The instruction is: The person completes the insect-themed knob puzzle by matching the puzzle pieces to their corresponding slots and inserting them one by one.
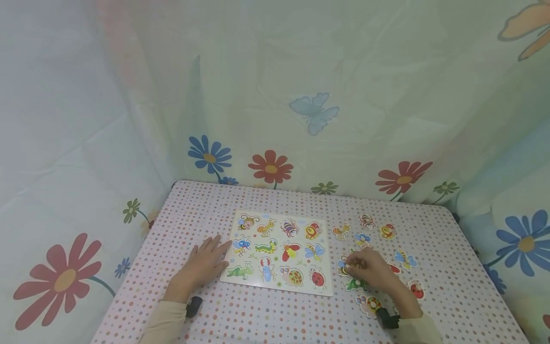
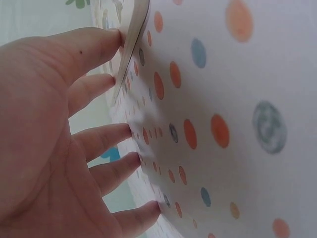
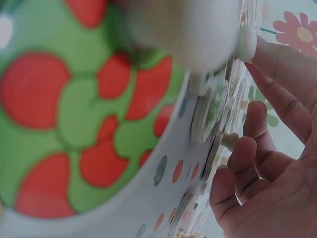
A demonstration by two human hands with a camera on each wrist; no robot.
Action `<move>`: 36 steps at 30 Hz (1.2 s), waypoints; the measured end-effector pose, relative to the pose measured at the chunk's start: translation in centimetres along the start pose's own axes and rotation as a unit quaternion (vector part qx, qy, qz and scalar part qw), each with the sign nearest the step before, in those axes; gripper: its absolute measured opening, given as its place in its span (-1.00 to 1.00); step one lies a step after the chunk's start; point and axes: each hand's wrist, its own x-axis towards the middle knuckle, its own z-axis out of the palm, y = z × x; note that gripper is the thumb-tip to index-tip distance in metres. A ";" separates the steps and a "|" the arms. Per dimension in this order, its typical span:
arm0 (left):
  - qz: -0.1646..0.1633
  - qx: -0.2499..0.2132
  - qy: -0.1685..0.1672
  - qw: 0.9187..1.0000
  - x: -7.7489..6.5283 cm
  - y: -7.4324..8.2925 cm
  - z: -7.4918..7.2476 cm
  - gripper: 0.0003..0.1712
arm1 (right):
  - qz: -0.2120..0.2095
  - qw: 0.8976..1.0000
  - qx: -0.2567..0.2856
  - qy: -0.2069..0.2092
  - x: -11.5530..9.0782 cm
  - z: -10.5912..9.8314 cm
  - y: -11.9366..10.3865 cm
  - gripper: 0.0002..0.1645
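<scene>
My left hand [image 1: 206,265] lies spread at the left edge of a wooden insect puzzle board [image 1: 275,288]. In the left wrist view, its thumb and a finger touch the board's edge [image 2: 132,42], and the other fingertips rest on the dotted cloth. To the right of the board, my right hand [image 1: 370,270] pinches a bee puzzle piece [image 1: 342,268] by its small pale knob [image 3: 246,44]; the hand covers part of the piece. A green grasshopper piece [image 1: 354,285] lies just below those fingers. A snail piece [image 1: 364,304], near the right wrist, fills the right wrist view's left side.
More loose knobbed pieces lie around the right hand: a spider [image 1: 367,220], an orange bug [image 1: 341,231], a butterfly [image 1: 388,231], a dragonfly [image 1: 406,259] and a ladybug [image 1: 416,289]. The dotted tablecloth [image 1: 258,320] meets a flowered curtain [image 1: 343,153] at the back.
</scene>
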 end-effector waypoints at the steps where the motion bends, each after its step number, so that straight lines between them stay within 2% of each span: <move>1: 0.000 0.001 0.000 1.000 0.0 0.0 0.0 -0.32 | 0.001 1.000 -0.001 0.000 0.0 0.0 0.0 -0.87; 9: 0.003 0.005 0.001 1.000 0.1 -0.3 0.1 -0.32 | 0.011 1.000 -0.008 0.006 0.2 0.1 -0.1 -0.89; 16: 0.000 0.001 0.000 1.000 0.2 -0.4 0.1 -0.32 | -0.003 1.000 -0.005 0.015 0.9 0.2 -0.6 -0.91; 26: 0.002 0.002 0.001 1.000 0.3 -0.5 0.3 -0.32 | -0.033 0.999 -0.006 0.035 2.9 0.7 -2.2 -0.90; 36: -0.001 -0.001 0.000 1.000 0.3 -0.5 0.3 -0.32 | -0.059 0.998 0.013 0.020 5.6 1.6 -3.7 -0.95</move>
